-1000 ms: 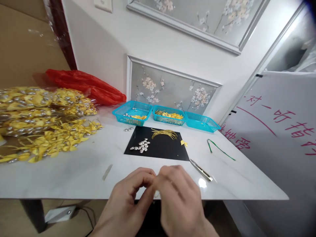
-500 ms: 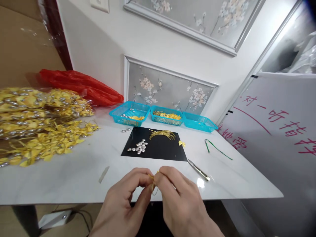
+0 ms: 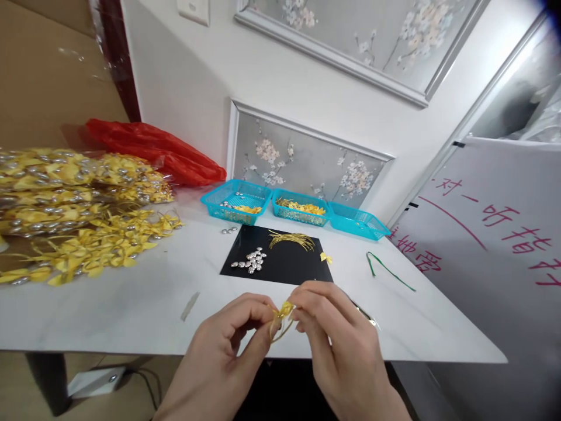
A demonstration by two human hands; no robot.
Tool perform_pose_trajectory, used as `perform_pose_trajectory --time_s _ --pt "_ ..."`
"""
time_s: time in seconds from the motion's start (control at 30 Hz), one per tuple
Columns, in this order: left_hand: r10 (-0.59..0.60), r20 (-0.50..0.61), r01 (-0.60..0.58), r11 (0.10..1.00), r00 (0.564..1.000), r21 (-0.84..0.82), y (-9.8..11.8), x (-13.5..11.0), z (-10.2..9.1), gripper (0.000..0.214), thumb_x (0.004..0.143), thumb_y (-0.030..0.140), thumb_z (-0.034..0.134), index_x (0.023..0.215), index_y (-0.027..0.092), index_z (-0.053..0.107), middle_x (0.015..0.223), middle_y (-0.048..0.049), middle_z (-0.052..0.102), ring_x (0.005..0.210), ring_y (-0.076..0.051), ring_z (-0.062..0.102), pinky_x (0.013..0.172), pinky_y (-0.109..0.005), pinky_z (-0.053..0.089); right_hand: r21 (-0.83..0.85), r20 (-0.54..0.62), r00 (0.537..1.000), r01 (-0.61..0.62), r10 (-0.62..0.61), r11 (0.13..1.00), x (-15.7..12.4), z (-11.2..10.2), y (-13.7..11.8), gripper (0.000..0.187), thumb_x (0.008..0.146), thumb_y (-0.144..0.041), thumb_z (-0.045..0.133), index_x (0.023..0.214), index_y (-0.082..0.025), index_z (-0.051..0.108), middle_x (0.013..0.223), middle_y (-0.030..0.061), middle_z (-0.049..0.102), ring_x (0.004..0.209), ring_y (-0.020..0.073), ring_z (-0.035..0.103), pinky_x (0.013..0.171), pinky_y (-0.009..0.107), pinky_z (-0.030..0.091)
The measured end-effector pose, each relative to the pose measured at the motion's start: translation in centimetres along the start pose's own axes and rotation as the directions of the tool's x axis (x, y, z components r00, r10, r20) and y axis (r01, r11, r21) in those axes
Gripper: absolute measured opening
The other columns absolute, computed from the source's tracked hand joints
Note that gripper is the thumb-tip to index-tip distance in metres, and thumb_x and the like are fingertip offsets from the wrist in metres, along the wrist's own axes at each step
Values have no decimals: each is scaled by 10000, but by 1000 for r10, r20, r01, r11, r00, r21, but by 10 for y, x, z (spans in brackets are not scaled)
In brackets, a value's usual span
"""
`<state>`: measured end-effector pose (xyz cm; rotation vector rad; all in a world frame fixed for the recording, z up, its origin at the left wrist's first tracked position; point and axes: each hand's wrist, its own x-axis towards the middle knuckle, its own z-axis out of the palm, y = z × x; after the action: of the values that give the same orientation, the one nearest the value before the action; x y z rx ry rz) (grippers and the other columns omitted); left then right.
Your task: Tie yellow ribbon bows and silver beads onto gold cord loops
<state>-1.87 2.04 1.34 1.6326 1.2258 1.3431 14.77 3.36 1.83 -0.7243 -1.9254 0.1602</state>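
Over the table's front edge, my left hand [image 3: 239, 342] is closed, pinching a gold cord between thumb and fingertips. A small yellow ribbon bow [image 3: 286, 309] sits on this cord between my two hands, and the cord [image 3: 280, 337] makes a loop below it. My right hand [image 3: 339, 336] is curled, its fingertips at the right edge of the bow; the exact contact is partly hidden. Ahead lies a black mat [image 3: 280, 270] with silver beads [image 3: 252, 260] and a bundle of gold cords [image 3: 291, 240]. Another yellow bow [image 3: 325, 258] is at the mat's right edge.
Blue baskets [image 3: 236, 219] stand along the wall, some with yellow bows and beads. Finished-looking yellow strands [image 3: 105, 242] pile up at left beside a red bag [image 3: 158, 152]. A green cord [image 3: 390, 272] lies at right; scissors or snips [image 3: 368, 316] are partly behind my right hand.
My right hand has moved slightly right and its fingers have loosened from around the work. The yellow bow and cord loop now show between my hands. The camera view has shifted slightly.
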Motion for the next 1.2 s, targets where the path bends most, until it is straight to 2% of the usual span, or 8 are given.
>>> perform_pose_trajectory --time_s 0.2,0.33,0.47,0.7,0.83,0.97,1.1,1.2 --pt "82 -33 -80 995 996 59 -8 0 5 184 884 304 609 714 252 655 833 6 707 764 -174 666 719 -246 538 -143 29 998 57 -53 988 -7 9 -4 244 951 -6 469 979 -164 653 948 79 647 779 160 672 662 249 574" --pt "-62 45 65 995 997 -80 -5 1 1 216 866 395 657 716 246 704 803 0 701 779 -191 667 715 -258 526 -181 -42 992 107 -116 978 -9 16 -3 271 937 27 447 932 -146 654 911 87 649 741 149 660 630 235 556" --pt "-194 194 242 931 962 -273 -4 1 -4 247 866 459 701 765 237 738 837 -4 709 853 -198 642 808 -272 505 -154 -120 979 143 -163 978 -10 19 -1 241 918 41 499 955 -127 668 915 101 647 762 144 667 662 218 568" --pt "-202 200 259 910 959 -323 -6 3 -1 241 842 433 729 755 208 715 806 -10 673 834 -209 616 797 -301 479 -292 -167 933 263 -320 920 -1 27 -9 199 867 54 561 850 -113 668 834 101 693 709 181 588 591 315 488" --pt "-214 193 266 913 958 -310 -6 4 0 231 815 414 750 734 207 686 802 -6 664 830 -211 605 783 -299 472 -105 -231 942 225 -244 969 4 23 -13 220 866 64 566 886 -131 666 882 88 678 776 164 602 675 291 523" --pt "-213 214 271 916 953 -295 -5 0 -2 272 863 453 703 737 213 680 746 22 607 743 -162 518 696 -264 413 120 -9 1000 5 -3 993 13 5 -9 227 916 12 532 831 -171 636 795 22 662 737 125 614 682 232 510" --pt "-283 236 343 900 930 -270 0 -1 -2 302 851 482 692 731 205 683 758 1 633 708 -164 494 637 -268 386 196 256 948 -244 191 950 29 -10 -1 184 948 -87 571 825 -200 650 755 -36 677 680 89 608 650 181 465" --pt "-310 249 374 886 917 -273 3 -1 0 277 827 464 706 726 207 690 745 -8 642 727 -189 549 648 -284 422 245 370 908 -300 197 922 41 -13 2 190 940 -83 567 811 -200 644 738 -53 652 665 71 585 617 151 436"
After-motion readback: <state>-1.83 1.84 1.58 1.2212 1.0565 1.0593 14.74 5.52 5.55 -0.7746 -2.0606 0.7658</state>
